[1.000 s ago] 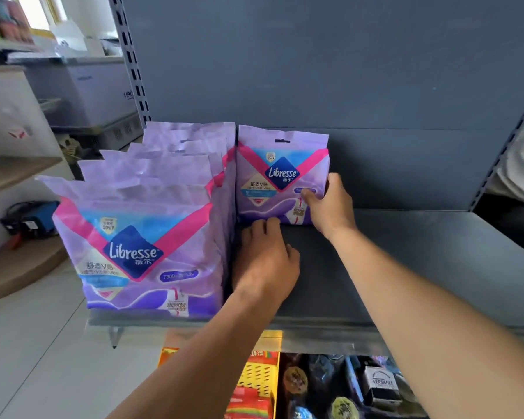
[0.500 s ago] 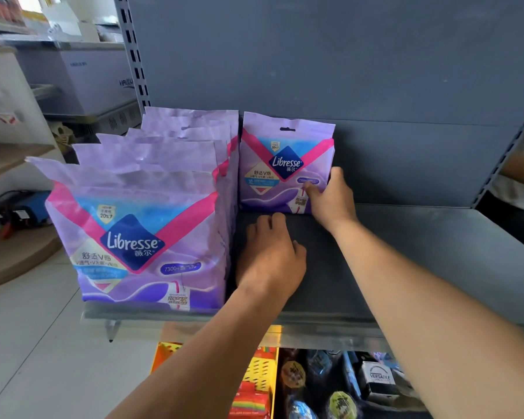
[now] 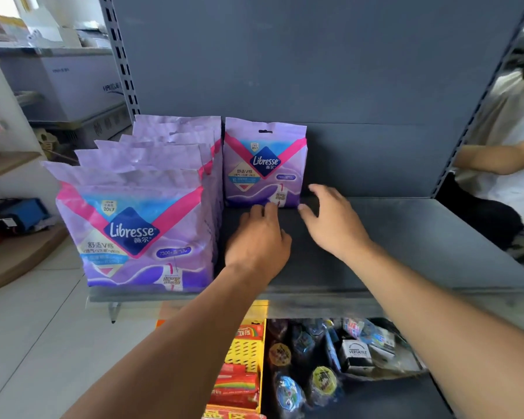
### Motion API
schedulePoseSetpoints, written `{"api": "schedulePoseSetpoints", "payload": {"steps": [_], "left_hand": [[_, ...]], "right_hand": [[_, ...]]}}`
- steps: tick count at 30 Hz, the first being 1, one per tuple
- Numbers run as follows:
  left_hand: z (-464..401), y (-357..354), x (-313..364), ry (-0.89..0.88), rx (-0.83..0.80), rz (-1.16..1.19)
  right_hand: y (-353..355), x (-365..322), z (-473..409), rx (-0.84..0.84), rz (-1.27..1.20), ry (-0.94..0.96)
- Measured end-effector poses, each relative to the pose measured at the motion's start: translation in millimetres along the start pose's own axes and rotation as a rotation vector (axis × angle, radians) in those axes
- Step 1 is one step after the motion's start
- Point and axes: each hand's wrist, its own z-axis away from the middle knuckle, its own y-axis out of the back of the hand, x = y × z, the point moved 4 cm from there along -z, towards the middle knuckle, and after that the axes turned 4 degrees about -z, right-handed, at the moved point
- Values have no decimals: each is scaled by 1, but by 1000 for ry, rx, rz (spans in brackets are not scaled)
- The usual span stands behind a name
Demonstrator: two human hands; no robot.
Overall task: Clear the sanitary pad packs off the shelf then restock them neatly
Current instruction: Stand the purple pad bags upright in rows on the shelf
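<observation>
A row of several purple Libresse pad packs stands upright, one behind another, on the left of the grey shelf. A single pack stands alone at the back, right beside that row. My left hand rests on the shelf in front of the single pack, fingertips at its bottom edge. My right hand hovers just right of that pack with fingers spread, holding nothing and apart from it.
The right half of the shelf is bare grey metal. A lower shelf holds a yellow basket of snacks and several small packets. A seated person is past the right upright. A chest freezer stands at the left.
My right hand has let go of the single pack's lower right corner and pulled back to the right, fingers opening. My left hand stays in front of the pack.
</observation>
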Motion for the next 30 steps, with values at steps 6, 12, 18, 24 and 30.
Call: {"api": "schedulePoseSetpoints", "payload": {"steps": [6, 12, 18, 24, 30], "left_hand": [[32, 30, 44, -111, -5, -36], [106, 55, 128, -335, -26, -18], [181, 53, 213, -489, -132, 62], [235, 41, 295, -678, -259, 138], [267, -2, 357, -776, -411, 196]], "right_hand": [[60, -6, 70, -93, 343, 169], [143, 1, 170, -110, 397, 40], [234, 52, 290, -77, 424, -188], [317, 108, 386, 7, 422, -513], [348, 156, 437, 67, 344, -759]]}}
